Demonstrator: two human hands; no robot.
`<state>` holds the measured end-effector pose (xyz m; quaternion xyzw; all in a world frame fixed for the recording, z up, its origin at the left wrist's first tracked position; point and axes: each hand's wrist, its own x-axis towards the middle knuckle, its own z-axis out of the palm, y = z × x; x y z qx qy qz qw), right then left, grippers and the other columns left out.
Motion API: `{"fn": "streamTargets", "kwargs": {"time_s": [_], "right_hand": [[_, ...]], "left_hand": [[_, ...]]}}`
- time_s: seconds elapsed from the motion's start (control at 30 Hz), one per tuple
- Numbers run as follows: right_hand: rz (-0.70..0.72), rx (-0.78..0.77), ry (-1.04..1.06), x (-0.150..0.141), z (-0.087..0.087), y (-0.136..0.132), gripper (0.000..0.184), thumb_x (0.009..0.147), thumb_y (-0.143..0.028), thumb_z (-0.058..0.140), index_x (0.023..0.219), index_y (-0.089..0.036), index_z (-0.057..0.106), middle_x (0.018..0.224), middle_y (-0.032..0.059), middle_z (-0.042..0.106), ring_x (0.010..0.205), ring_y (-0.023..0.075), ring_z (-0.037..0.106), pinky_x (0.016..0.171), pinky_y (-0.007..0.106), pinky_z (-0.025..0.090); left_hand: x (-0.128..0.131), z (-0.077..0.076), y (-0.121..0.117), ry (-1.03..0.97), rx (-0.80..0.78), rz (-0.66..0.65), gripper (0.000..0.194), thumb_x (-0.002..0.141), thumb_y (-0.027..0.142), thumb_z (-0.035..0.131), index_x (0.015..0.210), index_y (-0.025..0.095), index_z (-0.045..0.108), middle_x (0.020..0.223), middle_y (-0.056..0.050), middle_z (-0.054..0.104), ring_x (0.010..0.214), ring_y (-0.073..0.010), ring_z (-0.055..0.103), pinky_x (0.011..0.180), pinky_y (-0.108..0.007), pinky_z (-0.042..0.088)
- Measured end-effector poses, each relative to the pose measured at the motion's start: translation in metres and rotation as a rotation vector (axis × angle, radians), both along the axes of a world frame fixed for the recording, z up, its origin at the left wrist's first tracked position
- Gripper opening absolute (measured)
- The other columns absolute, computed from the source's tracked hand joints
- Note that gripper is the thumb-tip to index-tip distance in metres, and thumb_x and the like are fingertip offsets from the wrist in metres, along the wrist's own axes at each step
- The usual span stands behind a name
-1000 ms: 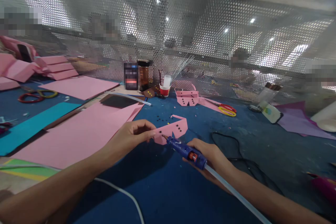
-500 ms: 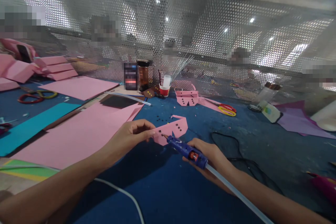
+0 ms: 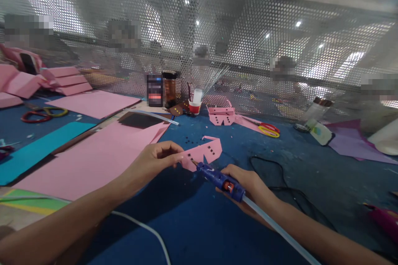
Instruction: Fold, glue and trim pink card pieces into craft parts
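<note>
Between thumb and fingers, my left hand (image 3: 163, 155) pinches the left end of a folded pink paper cutout (image 3: 199, 153). The cutout has a notch in its lower edge and small black squares on its face. My right hand (image 3: 244, 178) is wrapped round a blue glue gun (image 3: 219, 178), with a long clear glue stick (image 3: 276, 225) sticking out of its back. The gun's nozzle tip is at the left part of the cutout, close to the black squares. Loose black bits (image 3: 187, 138) lie on the table behind the cutout.
A similar pink piece (image 3: 222, 116) stands farther back, beside red-and-yellow scissors (image 3: 269, 129). Pink sheets (image 3: 102, 157) and a teal strip (image 3: 43, 149) lie at left. A black cable (image 3: 281, 169) runs at right. A red-and-white cup (image 3: 195, 107) and a jar (image 3: 170, 90) stand near the perforated screen.
The glue gun has shifted very slightly to the left, its tip still at the cutout. My left hand keeps the cutout in nearly the same place.
</note>
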<state>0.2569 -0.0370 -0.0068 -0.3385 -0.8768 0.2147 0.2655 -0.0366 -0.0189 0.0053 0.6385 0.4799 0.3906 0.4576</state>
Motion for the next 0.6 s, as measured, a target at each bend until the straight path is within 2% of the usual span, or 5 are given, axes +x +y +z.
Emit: {"fn": "streamTargets", "kwargs": {"time_s": [0.4, 0.6], "right_hand": [[-0.01, -0.031, 0.021, -0.0006, -0.0036, 0.002, 0.022, 0.085, -0.011, 0.064, 0.104, -0.022, 0.061, 0.09, -0.0005, 0.065, 0.075, 0.013, 0.062, 0.065, 0.021, 0.043], [-0.047, 0.008, 0.053, -0.0039, -0.0003, -0.0016, 0.013, 0.088, -0.017, 0.063, 0.1, -0.021, 0.062, 0.085, -0.0001, 0.065, 0.069, 0.0125, 0.06, 0.062, 0.021, 0.044]], "left_hand": [[-0.001, -0.0017, 0.0001, 0.0, 0.0, -0.027, 0.028, 0.087, 0.046, 0.07, 0.092, 0.019, 0.072, 0.09, -0.003, 0.072, 0.083, -0.0185, 0.062, 0.075, -0.031, 0.045], [-0.0004, -0.0013, -0.0016, 0.021, 0.013, -0.044, 0.03, 0.088, 0.049, 0.069, 0.091, 0.019, 0.072, 0.089, -0.004, 0.072, 0.084, -0.0196, 0.063, 0.074, -0.032, 0.045]]}}
